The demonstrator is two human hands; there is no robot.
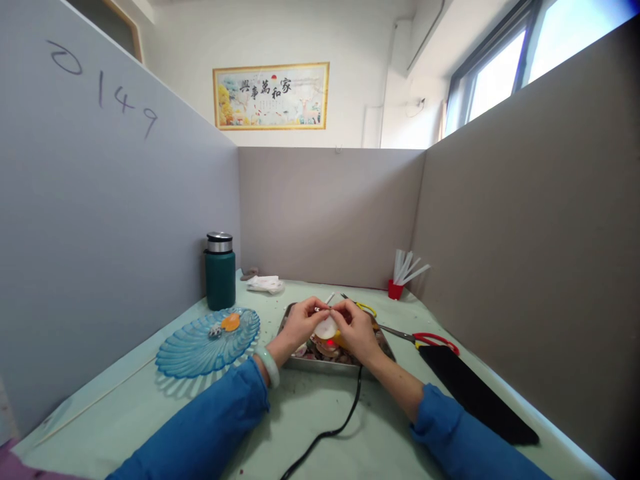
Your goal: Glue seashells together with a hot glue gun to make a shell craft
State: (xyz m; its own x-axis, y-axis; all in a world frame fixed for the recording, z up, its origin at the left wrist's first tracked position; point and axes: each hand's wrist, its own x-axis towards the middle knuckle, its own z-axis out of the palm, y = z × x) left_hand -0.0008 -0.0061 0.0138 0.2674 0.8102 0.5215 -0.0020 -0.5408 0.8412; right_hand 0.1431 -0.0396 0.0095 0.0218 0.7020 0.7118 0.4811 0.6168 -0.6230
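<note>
My left hand (pixel 306 323) and my right hand (pixel 354 328) meet above a metal tray (pixel 320 366), thumbs and fingertips pinched together. What the fingertips hold is too small to make out. Just below them shows a round white piece (pixel 327 327); whether it is held or lies in the tray I cannot tell. Under the right hand a yellow tool (pixel 340 339) with a glowing red light is mostly hidden. Loose mixed pieces (pixel 320 349) fill the tray. Behind the fingers a thin white stick (pixel 329 298) pokes up.
At left are a blue glass plate (pixel 193 360) with small orange and grey pieces, and a green bottle (pixel 221 280). Right: red-handled scissors (pixel 434 341), a black strip (pixel 475 393), a red cup (pixel 395 290) of white sticks. A black cord (pixel 327 435) runs toward me. Partitions enclose the table.
</note>
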